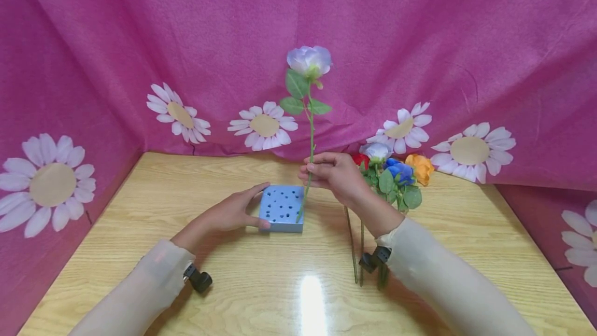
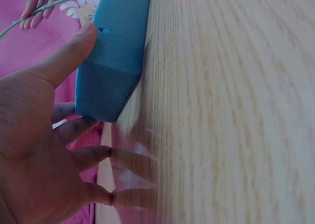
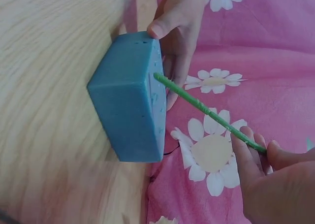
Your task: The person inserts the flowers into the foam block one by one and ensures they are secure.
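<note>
A blue foam block with several holes in its top lies on the table. My left hand holds it at its left side, thumb on the near corner and fingers toward the far side. My right hand pinches the green stem of an artificial flower with pale lilac petals. The flower stands nearly upright, its leaves above the hand. The stem's lower tip is over the block's top near its right edge; whether it touches I cannot tell.
To the right, several artificial flowers lie on the wooden table, among them a blue one, an orange one, a white one and a red one. My right forearm covers part of their stems. A pink daisy-print cloth hangs behind.
</note>
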### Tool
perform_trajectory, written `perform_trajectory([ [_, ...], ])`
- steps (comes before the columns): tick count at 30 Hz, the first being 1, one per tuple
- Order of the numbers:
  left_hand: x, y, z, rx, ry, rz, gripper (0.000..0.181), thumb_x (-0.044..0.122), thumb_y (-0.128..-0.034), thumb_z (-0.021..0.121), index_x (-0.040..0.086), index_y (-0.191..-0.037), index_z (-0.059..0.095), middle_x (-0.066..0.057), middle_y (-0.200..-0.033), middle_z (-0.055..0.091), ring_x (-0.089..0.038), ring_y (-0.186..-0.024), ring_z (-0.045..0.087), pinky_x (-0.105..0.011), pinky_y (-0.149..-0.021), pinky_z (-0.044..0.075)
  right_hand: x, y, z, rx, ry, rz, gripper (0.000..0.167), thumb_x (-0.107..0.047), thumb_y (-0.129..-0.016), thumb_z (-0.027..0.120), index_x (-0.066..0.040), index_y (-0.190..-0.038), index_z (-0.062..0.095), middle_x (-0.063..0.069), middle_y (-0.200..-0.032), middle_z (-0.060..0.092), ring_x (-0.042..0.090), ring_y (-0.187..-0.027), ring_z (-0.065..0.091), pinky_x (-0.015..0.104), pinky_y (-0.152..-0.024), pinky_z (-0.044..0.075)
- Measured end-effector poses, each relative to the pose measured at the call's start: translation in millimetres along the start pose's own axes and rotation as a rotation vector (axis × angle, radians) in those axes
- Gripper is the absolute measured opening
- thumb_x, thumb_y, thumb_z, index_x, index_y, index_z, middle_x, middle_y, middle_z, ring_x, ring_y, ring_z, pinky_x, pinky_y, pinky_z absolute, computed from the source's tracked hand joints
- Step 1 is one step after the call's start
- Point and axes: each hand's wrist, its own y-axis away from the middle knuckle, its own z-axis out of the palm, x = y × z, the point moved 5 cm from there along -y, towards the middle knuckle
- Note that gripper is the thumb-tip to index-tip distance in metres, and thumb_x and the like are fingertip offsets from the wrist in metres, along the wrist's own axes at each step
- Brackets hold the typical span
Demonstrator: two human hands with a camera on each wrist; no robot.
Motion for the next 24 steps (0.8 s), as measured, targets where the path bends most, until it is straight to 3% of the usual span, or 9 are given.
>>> perform_trajectory([
  [6, -0.1, 0.2, -0.2, 0.001, -0.004, 0.007, 0.110, 0.048, -0.0820, 0.086, 0.014, -0.165, 0.021, -0.016, -0.167, 0.030, -0.035, -0.154, 0.028, -0.053, -0.124, 0.025, -3.1, -10.9, 9.9, 0.032, 0.015, -0.020, 0.027, 0.006, -0.101, 0.059, 0.019, -0.125, 0.058, 0.028, -0.111, 0.073, 0.031, -0.098, 0.076, 0.048, -0.094, 0.058],
  [11, -0.8, 0.5, -0.6, -0.002, 0.009, -0.007, 0.110, 0.049, -0.0819, 0.086, 0.015, -0.165, 0.021, -0.016, -0.167, 0.030, -0.034, -0.155, 0.028, -0.053, -0.125, 0.024, -3.6, -20.0, 18.2, 0.057, 0.024, -0.038, 0.028, 0.006, -0.101, 0.059, 0.019, -0.126, 0.058, 0.029, -0.116, 0.071, 0.043, -0.114, 0.069, 0.044, -0.093, 0.059],
  [18, -1.6, 1.0, -1.6, 0.001, 0.009, 0.001, 0.108, 0.048, -0.0827, 0.085, 0.016, -0.165, 0.023, -0.017, -0.167, 0.031, -0.036, -0.154, 0.029, -0.054, -0.124, 0.024, -3.8, -33.2, 31.4, 0.072, 0.012, -0.090, 0.026, 0.006, -0.099, 0.062, 0.019, -0.122, 0.061, 0.024, -0.110, 0.073, 0.021, -0.089, 0.077, 0.042, -0.090, 0.060],
  [24, -2.4, -0.7, 0.0, 0.000, 0.016, 0.000, 0.109, 0.048, -0.0822, 0.086, 0.015, -0.165, 0.023, -0.016, -0.166, 0.032, -0.035, -0.154, 0.030, -0.053, -0.124, 0.025, -3.4, -41.7, 42.8, 0.069, 0.029, -0.122, 0.024, 0.006, -0.099, 0.063, 0.017, -0.120, 0.063, 0.029, -0.111, 0.072, 0.019, -0.086, 0.077, 0.037, -0.086, 0.062],
])
